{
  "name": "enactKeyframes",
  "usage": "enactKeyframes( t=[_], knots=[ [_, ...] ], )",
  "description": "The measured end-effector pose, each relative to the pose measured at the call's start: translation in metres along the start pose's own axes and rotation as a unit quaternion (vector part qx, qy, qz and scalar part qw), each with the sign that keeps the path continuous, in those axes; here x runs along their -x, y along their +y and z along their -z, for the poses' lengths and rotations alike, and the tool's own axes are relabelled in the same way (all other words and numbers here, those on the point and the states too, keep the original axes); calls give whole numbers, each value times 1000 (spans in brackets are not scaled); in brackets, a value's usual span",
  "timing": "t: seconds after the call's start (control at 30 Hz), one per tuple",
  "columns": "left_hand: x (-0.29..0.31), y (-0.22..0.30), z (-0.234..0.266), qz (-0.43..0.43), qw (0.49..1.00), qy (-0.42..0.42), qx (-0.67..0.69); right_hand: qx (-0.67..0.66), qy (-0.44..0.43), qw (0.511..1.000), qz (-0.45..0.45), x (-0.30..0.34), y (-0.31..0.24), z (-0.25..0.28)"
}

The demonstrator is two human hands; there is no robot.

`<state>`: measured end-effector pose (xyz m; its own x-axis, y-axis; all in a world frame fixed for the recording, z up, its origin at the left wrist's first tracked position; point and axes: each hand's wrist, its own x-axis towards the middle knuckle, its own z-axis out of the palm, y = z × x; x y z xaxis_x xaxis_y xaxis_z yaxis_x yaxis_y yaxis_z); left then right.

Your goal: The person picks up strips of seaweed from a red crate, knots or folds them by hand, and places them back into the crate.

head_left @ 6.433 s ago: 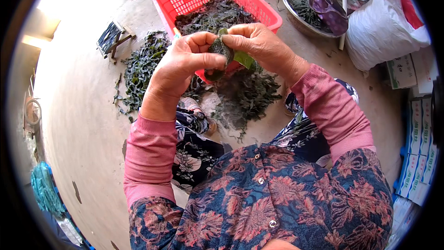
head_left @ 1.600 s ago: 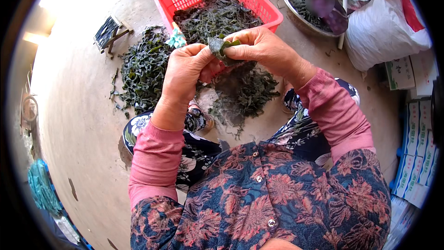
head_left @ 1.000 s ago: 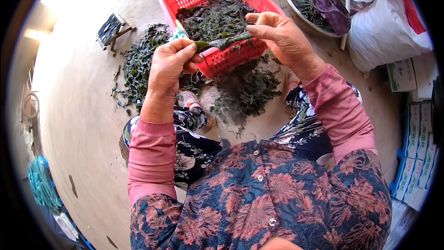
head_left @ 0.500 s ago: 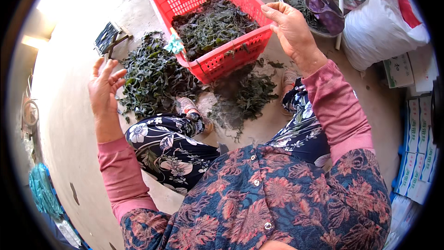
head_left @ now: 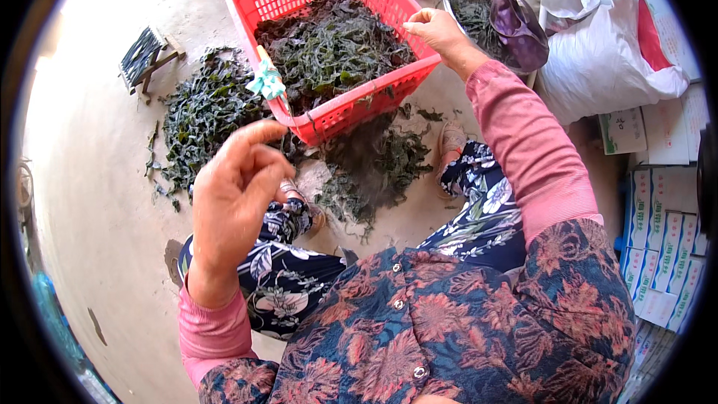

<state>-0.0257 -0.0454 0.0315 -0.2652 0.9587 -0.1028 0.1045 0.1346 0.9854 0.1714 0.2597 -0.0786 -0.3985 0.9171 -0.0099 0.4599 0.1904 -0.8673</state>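
A red plastic basket (head_left: 336, 116) with slotted walls stands tilted in front of me, and dark green seaweed (head_left: 336, 45) fills much of it. My right hand (head_left: 445, 37) is at the basket's right rim, thumb and fingers pressed together; whatever is between them is too small to make out. Nearer to me, my left hand (head_left: 238, 198) is raised above my left knee, its fingers loosely bent and the thumb apart, with nothing visible in it. Heaped seaweed leaves (head_left: 206, 112) lie on the floor left of the basket. A smaller seaweed pile (head_left: 381, 168) lies between my feet.
At the far left stands a small folding stool (head_left: 149, 60). Right of the basket are a bucket of seaweed (head_left: 475, 15), a purple patterned cloth item (head_left: 517, 26) and a white sack (head_left: 598, 67). Stacked cartons (head_left: 662, 247) line the right side. A pale blue bow (head_left: 267, 81) hangs on the basket's rim.
My left hand has moved right and closer, its fingers now more bent. My right hand stays by the basket's rim, still pinched. The whole view has shifted slightly.
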Motion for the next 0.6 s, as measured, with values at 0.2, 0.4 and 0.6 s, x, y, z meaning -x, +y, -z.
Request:
enactKeyframes(
  t=[0.2, 0.4, 0.6],
  knots=[
    [6, 5, 13, -14, 990, -13, -138, 188, 18, 982, -12, -55, 45, -14],
    [-9, 17, 11, -114, 970, -92, -196, 349, -11, 937, -5, -89, 71, -44],
    [-11, 30, 5, -74, 968, -56, -232, 253, -34, 965, -54, -120, 72, -77]
  ],
)
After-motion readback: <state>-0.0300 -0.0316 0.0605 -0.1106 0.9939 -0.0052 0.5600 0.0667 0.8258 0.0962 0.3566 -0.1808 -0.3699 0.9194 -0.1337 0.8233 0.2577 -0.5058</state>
